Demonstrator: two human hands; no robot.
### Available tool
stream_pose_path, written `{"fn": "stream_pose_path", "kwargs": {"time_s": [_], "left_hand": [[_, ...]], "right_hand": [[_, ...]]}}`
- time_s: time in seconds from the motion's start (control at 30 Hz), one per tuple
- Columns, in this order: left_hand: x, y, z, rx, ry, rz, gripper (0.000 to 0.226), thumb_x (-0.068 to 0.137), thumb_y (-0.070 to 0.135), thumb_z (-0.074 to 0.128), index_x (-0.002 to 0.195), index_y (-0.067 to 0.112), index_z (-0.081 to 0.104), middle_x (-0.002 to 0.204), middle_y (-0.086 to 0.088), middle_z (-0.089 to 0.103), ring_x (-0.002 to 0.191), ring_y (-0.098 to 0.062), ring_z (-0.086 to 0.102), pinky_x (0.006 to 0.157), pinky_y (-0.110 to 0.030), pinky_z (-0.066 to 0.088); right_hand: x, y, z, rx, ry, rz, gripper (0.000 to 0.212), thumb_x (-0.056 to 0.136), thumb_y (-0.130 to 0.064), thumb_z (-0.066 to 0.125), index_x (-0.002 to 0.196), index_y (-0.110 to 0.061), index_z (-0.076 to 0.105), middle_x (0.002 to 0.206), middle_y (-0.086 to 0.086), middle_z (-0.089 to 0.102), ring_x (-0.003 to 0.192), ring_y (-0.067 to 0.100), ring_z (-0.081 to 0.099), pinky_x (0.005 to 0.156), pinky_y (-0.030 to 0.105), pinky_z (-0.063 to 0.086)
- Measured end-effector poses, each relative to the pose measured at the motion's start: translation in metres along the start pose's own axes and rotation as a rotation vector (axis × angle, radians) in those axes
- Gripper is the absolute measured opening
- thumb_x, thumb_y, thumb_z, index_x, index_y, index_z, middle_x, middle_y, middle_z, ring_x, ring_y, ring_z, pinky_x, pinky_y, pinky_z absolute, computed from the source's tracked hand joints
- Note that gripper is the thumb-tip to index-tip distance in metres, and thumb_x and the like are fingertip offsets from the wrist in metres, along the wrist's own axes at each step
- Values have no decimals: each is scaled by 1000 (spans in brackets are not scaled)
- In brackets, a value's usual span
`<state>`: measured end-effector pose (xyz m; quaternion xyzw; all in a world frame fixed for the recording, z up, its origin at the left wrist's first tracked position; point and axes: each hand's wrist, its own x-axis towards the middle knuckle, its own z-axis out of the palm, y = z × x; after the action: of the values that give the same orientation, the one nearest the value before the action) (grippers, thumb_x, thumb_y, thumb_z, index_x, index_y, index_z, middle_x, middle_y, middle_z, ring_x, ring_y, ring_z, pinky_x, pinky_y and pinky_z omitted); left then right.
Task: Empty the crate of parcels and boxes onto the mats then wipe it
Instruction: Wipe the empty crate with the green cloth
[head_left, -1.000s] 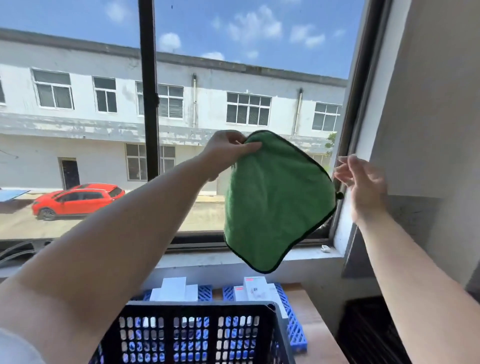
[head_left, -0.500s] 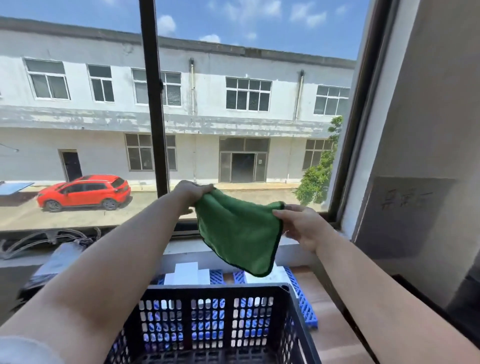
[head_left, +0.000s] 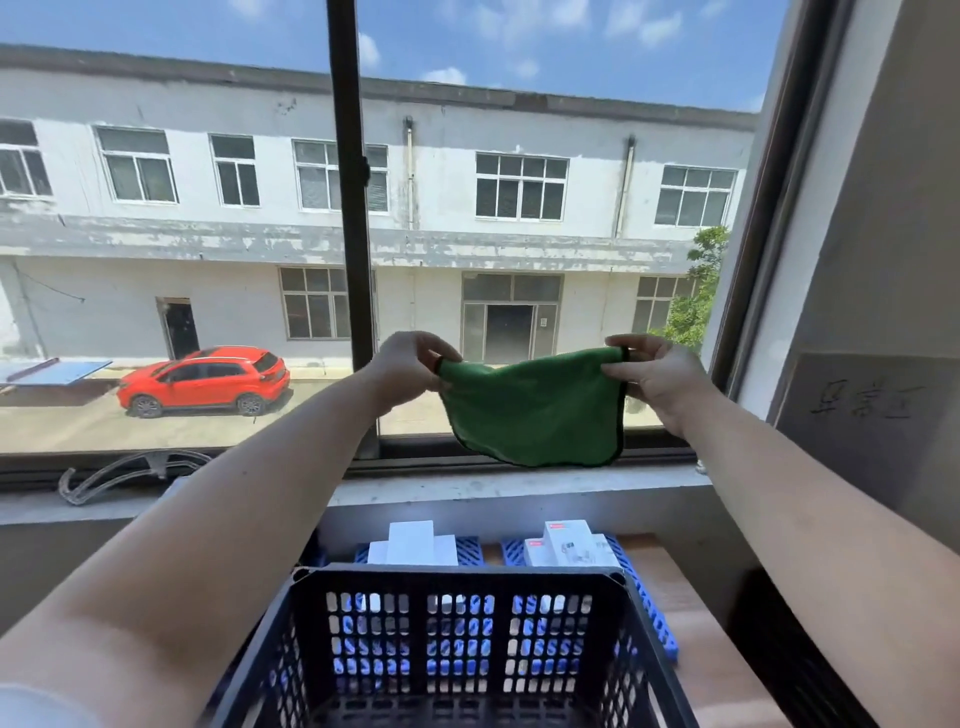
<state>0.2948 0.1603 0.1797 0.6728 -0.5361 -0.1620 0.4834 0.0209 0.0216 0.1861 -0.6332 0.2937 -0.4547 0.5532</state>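
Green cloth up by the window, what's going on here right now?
A person holds the green cloth spread out in the air, the left hand pinching one top corner and the right hand the other. Below, the black crate looks emptied. White boxes sit on the blue mats behind it. Wiping hasn't started.

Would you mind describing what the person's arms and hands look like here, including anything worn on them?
Both forearms are bare from the elbow to the wrist. The left hand and the right hand wear no gloves, and no watch, ring or bracelet shows. A bit of white sleeve shows at the left upper arm; no sleeve shows on the right arm.
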Motion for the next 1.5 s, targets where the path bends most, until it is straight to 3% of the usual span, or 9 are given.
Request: {"fn": "stream_pose_path", "kwargs": {"time_s": [0.3, 0.5, 0.7, 0.83, 0.97, 1.07, 1.2, 1.37, 1.5], "left_hand": [[23, -5, -26, 243, 166, 163, 12, 81, 10, 80, 93, 10, 76, 83, -2, 73, 81, -19, 69, 83, -38, 58], [25, 8, -30, -275, -95, -109, 24, 96, 28, 62, 110, 8, 63, 108, -6, 64, 105, -21, 60, 93, -44, 50], [34, 17, 0, -685, -138, -80, 14, 98, 29, 58, 107, 18, 59, 99, -6, 59, 88, -20, 60, 73, -42, 57], [40, 17, -3, -894, -574, 103, 12, 86, 27, 71, 94, 18, 70, 98, -8, 66, 84, -21, 66, 73, -34, 58], [51, 40, 9, -867, -933, 275, 8, 85, 21, 76, 93, 18, 74, 100, -1, 70, 96, -19, 64, 87, -38, 54], [53, 63, 37, -769, -877, 260, 20, 72, 23, 88, 89, 18, 78, 113, -5, 66, 109, -28, 53, 90, -47, 49], [46, 82, 72, -805, -731, 287, 32, 57, 28, 96, 83, 21, 79, 94, -3, 71, 89, -20, 65, 81, -35, 56], [40, 92, 106, -868, -538, 312, 20, 74, 4, 76, 74, 25, 77, 86, 5, 73, 82, -13, 68, 76, -32, 55], [39, 94, 132, -810, -491, 286, 12, 83, -4, 69, 89, 6, 64, 88, 0, 73, 78, -12, 69, 69, -25, 56]], "right_hand": [[21, -13, -6, -565, 44, -227, 16, 78, -10, 82, 90, -7, 71, 75, 4, 64, 65, 15, 58, 54, 17, 46], [22, -21, -9, -44, -132, 97, 20, 96, -23, 62, 109, -8, 56, 105, 11, 65, 101, 25, 64, 92, 46, 52], [9, -12, -7, 237, -146, 104, 5, 96, -16, 56, 98, -13, 55, 94, 11, 65, 75, 19, 70, 63, 35, 60], [3, -19, -28, 357, -407, 73, 40, 62, -22, 93, 91, -17, 66, 89, 5, 70, 75, 18, 69, 66, 33, 60], [7, -39, -26, 340, -593, -58, 30, 64, -22, 92, 86, -17, 73, 97, 7, 72, 88, 22, 68, 80, 38, 58], [11, -46, -7, 236, -534, -176, 27, 62, -25, 92, 84, -20, 78, 126, 8, 64, 110, 25, 61, 98, 45, 48], [9, -41, 6, 301, -405, -255, 17, 67, -15, 83, 83, -15, 79, 144, 7, 54, 126, 32, 54, 101, 46, 50], [-3, -33, -3, 341, -263, -208, 39, 48, -26, 97, 80, -16, 76, 118, 11, 67, 94, 25, 70, 73, 33, 60], [-8, -21, -28, 309, -230, -166, 47, 42, -35, 99, 77, -18, 72, 110, 7, 71, 97, 22, 69, 81, 33, 59]]}}
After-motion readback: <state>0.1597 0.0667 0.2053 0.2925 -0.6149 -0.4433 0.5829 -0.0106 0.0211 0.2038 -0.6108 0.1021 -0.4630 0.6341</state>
